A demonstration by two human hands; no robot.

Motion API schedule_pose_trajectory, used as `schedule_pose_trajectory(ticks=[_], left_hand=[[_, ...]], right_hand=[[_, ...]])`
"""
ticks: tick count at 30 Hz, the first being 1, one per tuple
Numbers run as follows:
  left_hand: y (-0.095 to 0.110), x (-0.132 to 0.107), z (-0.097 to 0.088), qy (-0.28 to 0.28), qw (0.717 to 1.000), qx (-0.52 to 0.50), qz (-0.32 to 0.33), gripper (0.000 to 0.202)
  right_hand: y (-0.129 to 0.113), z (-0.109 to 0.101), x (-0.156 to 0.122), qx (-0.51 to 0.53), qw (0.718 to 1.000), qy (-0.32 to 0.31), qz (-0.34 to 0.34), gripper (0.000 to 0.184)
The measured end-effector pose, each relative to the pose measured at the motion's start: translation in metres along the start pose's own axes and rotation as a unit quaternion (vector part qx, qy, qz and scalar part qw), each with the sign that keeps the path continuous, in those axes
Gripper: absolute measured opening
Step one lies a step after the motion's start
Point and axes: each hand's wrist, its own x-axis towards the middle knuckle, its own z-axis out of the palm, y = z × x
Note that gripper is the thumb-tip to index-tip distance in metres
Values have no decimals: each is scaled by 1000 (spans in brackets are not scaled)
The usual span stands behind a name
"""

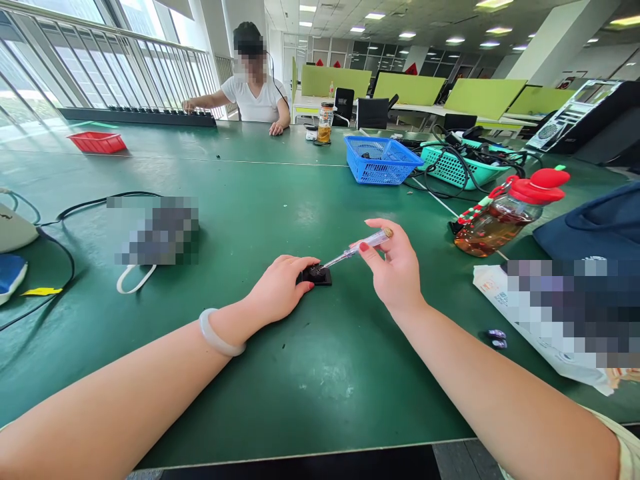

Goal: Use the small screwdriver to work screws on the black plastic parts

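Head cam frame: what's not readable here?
Head view.
- black part: left hand covers its left side; type too small to tell.
- screwdriver in right hand: tip contact with the part too small to see.
- pixelated patch beside white strap: blurred out.
- white packet at right: print pixelated.
- blue item: cut by left edge.

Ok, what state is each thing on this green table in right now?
Small black square part: flat on green table, held by left hand.
Clear-handled screwdriver: pinched in right hand, tip on the part.
Red-capped amber-liquid bottle: lying over, capped.
Blue plastic basket: upright.
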Motion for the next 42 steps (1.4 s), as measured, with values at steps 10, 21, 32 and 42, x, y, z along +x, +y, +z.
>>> schedule_pose_trajectory(ticks=[10,21,32,42], left_hand=[[0,-1,1,-5,1000,2,-3,43],[-1,-1,1,-4,1000,0,-3,43],[-3,-1,2,7,1000,-2,10,42],[-3,-1,2,9,1000,3,16,41]], right_hand=[[10,-2,10,124,970,35,208,31],[-9,0,-6,-7,999,-9,-46,24],[-13,-1,-10,-63,989,-36,-130,20],[-13,-1,-13,-77,983,-55,-159,20]])
